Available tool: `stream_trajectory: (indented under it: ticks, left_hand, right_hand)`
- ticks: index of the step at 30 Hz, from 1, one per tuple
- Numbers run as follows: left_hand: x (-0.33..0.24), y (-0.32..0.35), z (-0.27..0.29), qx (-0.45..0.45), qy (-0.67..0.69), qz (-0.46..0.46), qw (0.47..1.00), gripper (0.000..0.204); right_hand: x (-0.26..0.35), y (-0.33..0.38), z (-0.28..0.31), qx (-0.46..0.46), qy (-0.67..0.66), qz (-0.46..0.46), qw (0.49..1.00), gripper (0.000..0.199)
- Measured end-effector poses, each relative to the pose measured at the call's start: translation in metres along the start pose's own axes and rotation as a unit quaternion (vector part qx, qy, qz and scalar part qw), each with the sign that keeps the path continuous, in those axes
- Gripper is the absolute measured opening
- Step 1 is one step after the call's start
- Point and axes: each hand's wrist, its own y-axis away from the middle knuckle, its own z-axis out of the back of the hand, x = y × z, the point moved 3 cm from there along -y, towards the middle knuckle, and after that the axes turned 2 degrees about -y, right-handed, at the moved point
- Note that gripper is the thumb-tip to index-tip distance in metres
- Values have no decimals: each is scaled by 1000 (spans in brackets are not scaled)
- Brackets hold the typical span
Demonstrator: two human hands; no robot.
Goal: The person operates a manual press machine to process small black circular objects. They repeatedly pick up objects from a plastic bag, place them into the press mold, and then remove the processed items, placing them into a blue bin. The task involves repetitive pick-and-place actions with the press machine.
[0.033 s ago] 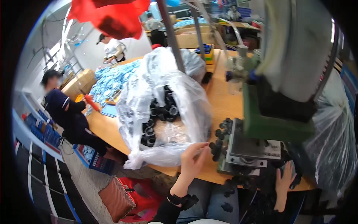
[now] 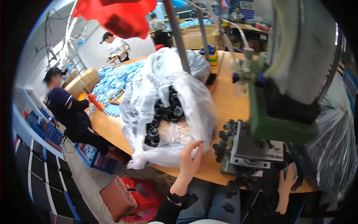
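Note:
My left hand (image 2: 189,159) is above the table's front edge, at the near right side of a clear plastic bag (image 2: 143,159). Its fingers are half bent and its thumb stands apart; I make out nothing held between them. Inside the bag's opening lie several round black plastic parts (image 2: 152,135). My right hand (image 2: 286,183) has its fingers stretched out, low beside the green press (image 2: 285,130). Between the hands sits a metal fixture plate (image 2: 257,147) under the press head. Small black knob-like parts (image 2: 220,149) cluster at the fixture's left side.
Light blue pieces (image 2: 117,80) are heaped on the table farther left. A person in dark clothing (image 2: 69,108) stands there, holding something red. A red stool (image 2: 140,198) with a brown woven cover is at lower left. Another plastic bag (image 2: 333,145) hangs at right.
My left hand has moved left, away from the fixture and toward the plastic bag. My right hand stays beside the press. The whole view has shifted slightly.

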Motion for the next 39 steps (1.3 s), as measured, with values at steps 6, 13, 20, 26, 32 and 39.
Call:
stream_trajectory:
  ticks: [6,13,20,26,32,39]
  left_hand:
    - [121,-88,28,-8,-149,-9,989,31]
    - [187,-150,0,68,-309,-53,947,50]
    - [143,-132,16,25,256,157,954,51]
    - [28,-46,23,145,383,96,907,48]
    - [-51,16,-30,244,311,-6,919,69]
    - [-86,12,-92,229,167,-26,959,39]
  right_hand:
    - [60,27,39,-164,-254,34,953,44]
    - [191,43,63,-138,-369,161,905,55]
    - [211,11,56,-102,-556,94,819,43]
    - [204,26,44,-228,-182,174,940,49]
    - [162,45,64,-219,-434,77,871,50]
    - [42,105,76,-247,-366,-111,890,43]
